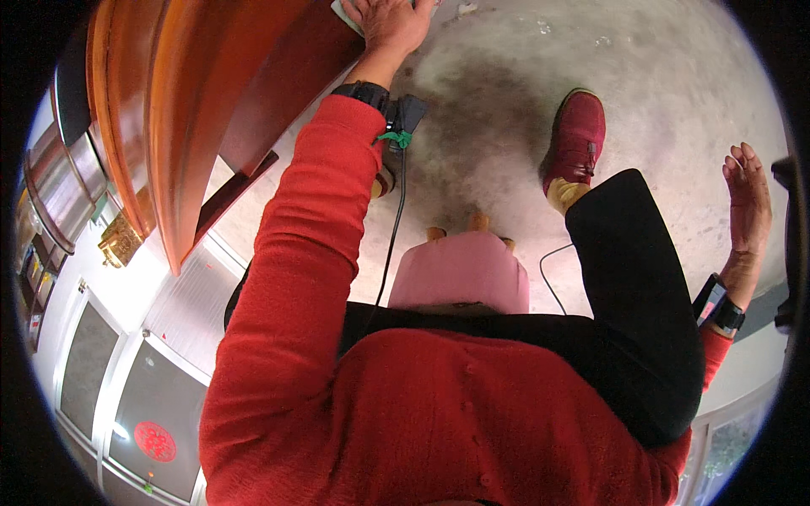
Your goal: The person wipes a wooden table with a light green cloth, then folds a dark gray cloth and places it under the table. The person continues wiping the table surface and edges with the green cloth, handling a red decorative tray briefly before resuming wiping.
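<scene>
My left hand lies at the top edge of the picture, beside the lower part of reddish-brown wooden furniture. A pale cloth-like item shows under its fingers, and part of the hand is cut off, so its grip cannot be made out. Out to the right, my right hand is raised with nothing in it, the fingers slightly bent. Both wrists carry black straps with small devices; a green tie and a black cable hang by the left one.
A pink padded stool with wooden legs is under me. My red shoe rests on the stained concrete floor. A thin cable runs beside my right leg. Glazed doors and a brass-coloured object are at the left.
</scene>
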Demonstrator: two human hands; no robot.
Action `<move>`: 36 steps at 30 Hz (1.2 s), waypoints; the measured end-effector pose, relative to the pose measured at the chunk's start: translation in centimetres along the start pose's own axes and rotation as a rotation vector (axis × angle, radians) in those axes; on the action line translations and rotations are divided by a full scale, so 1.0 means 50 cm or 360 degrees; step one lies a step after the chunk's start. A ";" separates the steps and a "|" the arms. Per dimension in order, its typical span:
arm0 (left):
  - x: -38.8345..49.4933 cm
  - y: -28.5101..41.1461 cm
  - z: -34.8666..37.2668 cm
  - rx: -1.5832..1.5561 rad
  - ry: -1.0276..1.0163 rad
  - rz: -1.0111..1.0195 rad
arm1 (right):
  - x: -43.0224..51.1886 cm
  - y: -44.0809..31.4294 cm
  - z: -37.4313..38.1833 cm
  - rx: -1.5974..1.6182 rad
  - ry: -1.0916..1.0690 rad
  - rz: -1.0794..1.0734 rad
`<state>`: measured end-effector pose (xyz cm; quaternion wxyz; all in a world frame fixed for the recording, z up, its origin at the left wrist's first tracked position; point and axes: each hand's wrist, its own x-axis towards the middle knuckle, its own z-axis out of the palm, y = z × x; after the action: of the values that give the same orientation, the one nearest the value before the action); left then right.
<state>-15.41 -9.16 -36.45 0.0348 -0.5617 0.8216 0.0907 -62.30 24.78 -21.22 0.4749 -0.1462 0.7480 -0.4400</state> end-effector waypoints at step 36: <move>0.027 -0.553 0.002 -0.0322 0.0135 -0.1135 | -0.043 0.019 -0.052 -0.0259 0.0097 0.0072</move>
<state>9.81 -20.13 -39.81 -0.0255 -0.8165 0.5618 0.1304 -63.20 28.01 -20.31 0.4483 -0.1537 0.7985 -0.3711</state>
